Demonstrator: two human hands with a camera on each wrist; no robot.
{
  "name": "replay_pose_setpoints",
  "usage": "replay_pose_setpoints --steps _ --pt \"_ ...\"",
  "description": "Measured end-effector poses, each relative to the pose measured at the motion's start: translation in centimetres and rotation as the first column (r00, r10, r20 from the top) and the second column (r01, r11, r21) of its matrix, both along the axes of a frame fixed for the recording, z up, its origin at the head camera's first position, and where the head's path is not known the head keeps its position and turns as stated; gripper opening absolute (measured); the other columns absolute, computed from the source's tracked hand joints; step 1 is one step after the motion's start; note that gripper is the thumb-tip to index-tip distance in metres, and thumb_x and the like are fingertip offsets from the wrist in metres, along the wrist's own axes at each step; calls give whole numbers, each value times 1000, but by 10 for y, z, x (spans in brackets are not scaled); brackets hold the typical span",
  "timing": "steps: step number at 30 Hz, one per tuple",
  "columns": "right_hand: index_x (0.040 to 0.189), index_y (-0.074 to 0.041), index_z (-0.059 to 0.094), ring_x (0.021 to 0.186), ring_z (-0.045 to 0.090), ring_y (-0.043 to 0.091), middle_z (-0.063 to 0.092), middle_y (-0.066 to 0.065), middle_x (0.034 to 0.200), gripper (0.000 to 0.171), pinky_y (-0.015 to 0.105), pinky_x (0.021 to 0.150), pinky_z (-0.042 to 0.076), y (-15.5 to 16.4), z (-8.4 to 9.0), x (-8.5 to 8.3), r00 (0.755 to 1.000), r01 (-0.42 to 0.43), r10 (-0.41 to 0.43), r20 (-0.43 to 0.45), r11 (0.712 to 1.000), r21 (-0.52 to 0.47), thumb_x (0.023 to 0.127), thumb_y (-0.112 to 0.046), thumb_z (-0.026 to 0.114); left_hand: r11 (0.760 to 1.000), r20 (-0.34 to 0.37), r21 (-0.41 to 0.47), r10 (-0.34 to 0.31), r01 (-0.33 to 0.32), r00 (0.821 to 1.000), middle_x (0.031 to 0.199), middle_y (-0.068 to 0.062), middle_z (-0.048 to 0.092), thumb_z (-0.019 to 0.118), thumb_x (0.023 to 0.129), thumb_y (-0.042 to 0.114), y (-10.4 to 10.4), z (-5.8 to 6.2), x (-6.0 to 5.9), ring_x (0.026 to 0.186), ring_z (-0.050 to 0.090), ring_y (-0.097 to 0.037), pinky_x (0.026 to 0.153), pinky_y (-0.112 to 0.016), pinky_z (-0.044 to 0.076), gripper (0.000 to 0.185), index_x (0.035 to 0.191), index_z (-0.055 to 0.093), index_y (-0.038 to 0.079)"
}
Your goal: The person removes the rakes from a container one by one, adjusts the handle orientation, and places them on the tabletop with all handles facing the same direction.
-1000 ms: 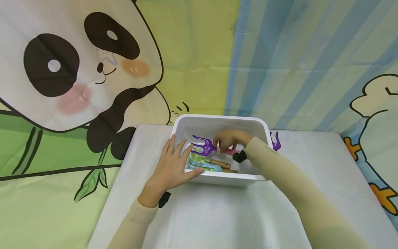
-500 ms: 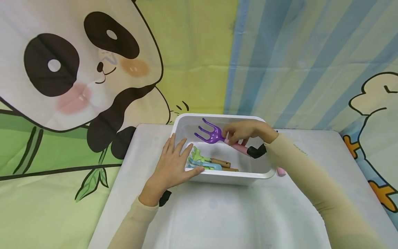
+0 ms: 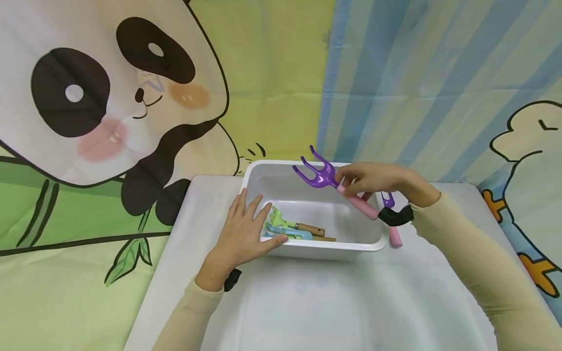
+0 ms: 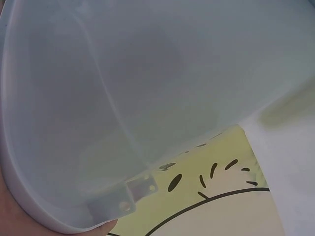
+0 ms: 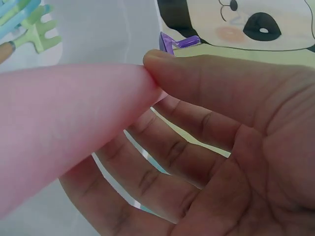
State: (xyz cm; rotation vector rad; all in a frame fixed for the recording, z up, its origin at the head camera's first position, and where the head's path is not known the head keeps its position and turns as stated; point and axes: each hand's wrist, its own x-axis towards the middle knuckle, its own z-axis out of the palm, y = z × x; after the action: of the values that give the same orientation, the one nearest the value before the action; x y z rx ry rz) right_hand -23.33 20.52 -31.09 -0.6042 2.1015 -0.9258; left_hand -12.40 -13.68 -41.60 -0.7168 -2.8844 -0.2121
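Over the right part of a white plastic bin (image 3: 316, 247), my right hand (image 3: 377, 178) pinches a hand fork by the top of its pink handle (image 3: 362, 206). Its purple three-tined head (image 3: 322, 177) points up and left, above the bin's rim. In the right wrist view, thumb and fingertips meet on the handle (image 5: 64, 105) just below the neck. My left hand (image 3: 242, 235) rests on the bin's left front corner with fingers spread, the thumb across the front rim. The left wrist view is mostly filled by the bin's wall (image 4: 147, 73).
Inside the bin at front left lie a light green fork (image 3: 281, 221) and a light blue tool (image 3: 291, 233), both with wooden handles (image 3: 311, 229). Another pink-handled fork (image 3: 395, 238) with a purple head lies on the white table (image 3: 298, 307) right of the bin.
My right hand has raised the purple fork off the bin's floor and moved it up and right, above the rim. The left hand has stayed at the bin's corner.
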Motion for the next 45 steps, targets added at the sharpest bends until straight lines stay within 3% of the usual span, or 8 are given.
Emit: replay_pose_setpoints --steps 15,24,32,45 --pt "124 0 55 83 61 30 57 23 112 27 41 69 58 45 3 16 997 80 -80 -14 996 -36 100 -12 62 1000 -1 8 -2 2 1000 153 -21 39 37 87 82 0 0 1 147 7 -50 118 -57 6 96 145 53 7" --pt "125 -1 54 92 64 34 59 21 110 29 44 80 57 65 0 23 993 122 -122 -6 992 -34 100 -15 61 1000 1 19 -4 4 1000 154 -21 38 37 87 82 0 -1 1 148 6 -49 118 -57 6 96 145 53 8" --pt "127 3 50 96 63 34 55 25 116 34 45 81 57 86 2 30 986 169 -169 -4 984 -49 101 -16 62 1000 -6 17 -3 3 1000 153 -21 39 36 87 83 0 -2 1 147 6 -50 118 -57 6 97 145 53 8" --pt "132 5 43 98 61 31 54 21 114 41 46 84 56 132 -20 42 955 294 -295 -8 954 -51 102 -18 59 1000 1 8 2 -2 1000 153 -21 39 36 86 83 0 -1 1 147 6 -50 118 -57 5 97 145 53 8"
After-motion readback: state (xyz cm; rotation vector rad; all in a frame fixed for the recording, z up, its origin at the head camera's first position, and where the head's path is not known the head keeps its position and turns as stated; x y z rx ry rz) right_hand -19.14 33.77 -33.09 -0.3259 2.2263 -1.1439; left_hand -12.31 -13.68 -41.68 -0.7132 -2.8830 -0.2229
